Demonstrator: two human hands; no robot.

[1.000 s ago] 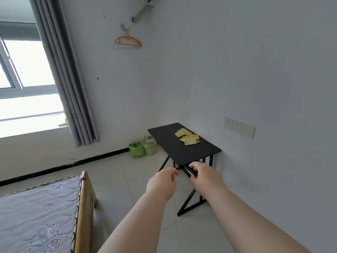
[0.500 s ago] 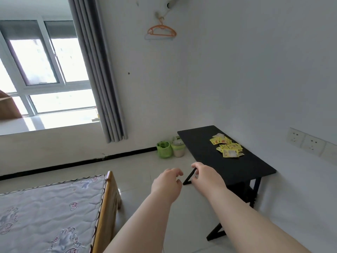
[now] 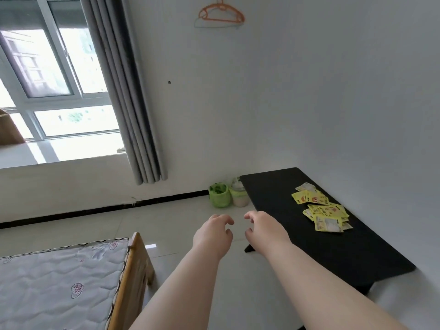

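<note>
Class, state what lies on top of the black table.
Yellow packets lie heaped on the black table, near the wall. Lower packets are partly covered; the right hand hides part of its edge.

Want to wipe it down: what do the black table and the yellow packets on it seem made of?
Black table: likely laminated board, matte, no glare, thin flat edge. Yellow packets: probably printed plastic or foil sachets, faintly glossy, crinkled.
</note>
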